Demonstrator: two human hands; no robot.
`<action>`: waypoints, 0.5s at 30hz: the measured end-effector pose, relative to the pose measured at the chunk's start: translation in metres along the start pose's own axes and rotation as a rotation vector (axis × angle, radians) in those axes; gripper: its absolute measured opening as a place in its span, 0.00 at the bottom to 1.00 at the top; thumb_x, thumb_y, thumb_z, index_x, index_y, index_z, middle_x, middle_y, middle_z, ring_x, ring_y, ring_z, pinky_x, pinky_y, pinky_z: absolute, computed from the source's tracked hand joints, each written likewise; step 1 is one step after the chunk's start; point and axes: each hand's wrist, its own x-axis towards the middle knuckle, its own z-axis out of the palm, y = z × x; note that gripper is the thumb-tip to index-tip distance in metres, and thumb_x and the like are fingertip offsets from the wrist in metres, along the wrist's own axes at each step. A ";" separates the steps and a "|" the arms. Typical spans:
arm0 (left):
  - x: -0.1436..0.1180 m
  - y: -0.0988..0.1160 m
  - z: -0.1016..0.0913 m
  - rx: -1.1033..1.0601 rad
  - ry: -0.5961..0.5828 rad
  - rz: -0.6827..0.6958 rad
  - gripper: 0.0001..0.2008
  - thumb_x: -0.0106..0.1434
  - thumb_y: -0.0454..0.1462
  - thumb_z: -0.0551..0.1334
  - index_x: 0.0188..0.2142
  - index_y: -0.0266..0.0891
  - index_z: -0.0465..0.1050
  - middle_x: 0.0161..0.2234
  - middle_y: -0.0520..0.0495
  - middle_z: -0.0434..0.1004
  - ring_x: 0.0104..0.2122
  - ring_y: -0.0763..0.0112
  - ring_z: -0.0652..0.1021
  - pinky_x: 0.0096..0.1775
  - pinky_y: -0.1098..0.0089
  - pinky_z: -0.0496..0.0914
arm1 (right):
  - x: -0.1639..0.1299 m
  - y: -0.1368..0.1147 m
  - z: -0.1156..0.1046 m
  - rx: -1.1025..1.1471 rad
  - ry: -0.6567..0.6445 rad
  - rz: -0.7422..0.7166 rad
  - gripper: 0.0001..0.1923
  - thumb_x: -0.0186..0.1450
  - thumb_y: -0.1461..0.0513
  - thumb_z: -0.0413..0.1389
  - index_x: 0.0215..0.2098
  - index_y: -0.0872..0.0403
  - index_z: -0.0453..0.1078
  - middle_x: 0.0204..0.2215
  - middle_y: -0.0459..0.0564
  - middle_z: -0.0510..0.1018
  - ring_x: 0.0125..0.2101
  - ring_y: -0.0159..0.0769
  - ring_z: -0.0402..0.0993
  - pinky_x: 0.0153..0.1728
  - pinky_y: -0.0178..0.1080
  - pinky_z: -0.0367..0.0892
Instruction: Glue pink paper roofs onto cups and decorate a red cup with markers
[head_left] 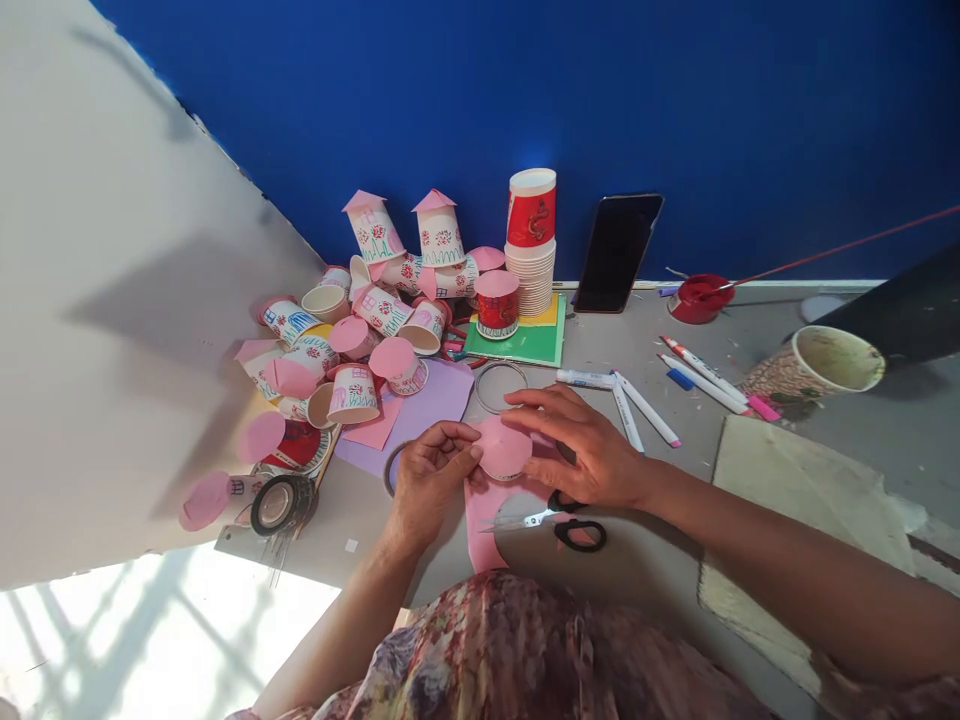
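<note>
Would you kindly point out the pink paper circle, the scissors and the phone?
pink paper circle (502, 450), head view, middle of the disc.
scissors (579, 534), head view, black handle loop.
phone (618, 252), head view, middle of the dark screen.

My grey worktop (645, 330) carries a heap of decorated paper cups with pink paper lids (352, 330) at the far left. Beside them a lilac paper sheet (431, 395) lies flat, with a thin metal ring (501, 387) next to it. A green card sheet (529, 345) bears a red paper cup (497, 305). White marker pens (637, 405) lie to the right. Black-handled scissors (566, 520) rest near me, on a pink paper sheet (484, 520). A roll of dark tape (281, 503) sits at the left edge.
</note>
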 end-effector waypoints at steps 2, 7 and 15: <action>0.000 0.000 0.000 0.004 0.003 -0.005 0.10 0.58 0.38 0.74 0.36 0.38 0.77 0.25 0.55 0.77 0.21 0.75 0.78 0.29 0.72 0.72 | -0.001 0.003 0.005 -0.046 -0.005 -0.024 0.23 0.73 0.54 0.60 0.64 0.50 0.70 0.60 0.61 0.77 0.54 0.51 0.75 0.54 0.56 0.75; 0.000 -0.002 0.002 -0.019 0.006 -0.008 0.12 0.58 0.41 0.75 0.38 0.39 0.77 0.24 0.55 0.77 0.21 0.74 0.78 0.29 0.73 0.72 | -0.002 0.006 0.010 -0.090 -0.010 -0.033 0.23 0.74 0.53 0.60 0.64 0.52 0.71 0.59 0.62 0.78 0.53 0.51 0.75 0.53 0.56 0.76; 0.010 0.002 0.007 -0.033 0.073 -0.036 0.17 0.53 0.44 0.77 0.36 0.38 0.77 0.23 0.56 0.73 0.21 0.78 0.72 0.25 0.76 0.66 | -0.002 0.005 0.010 -0.088 -0.017 -0.032 0.23 0.74 0.53 0.60 0.65 0.51 0.70 0.58 0.62 0.79 0.53 0.51 0.76 0.53 0.57 0.76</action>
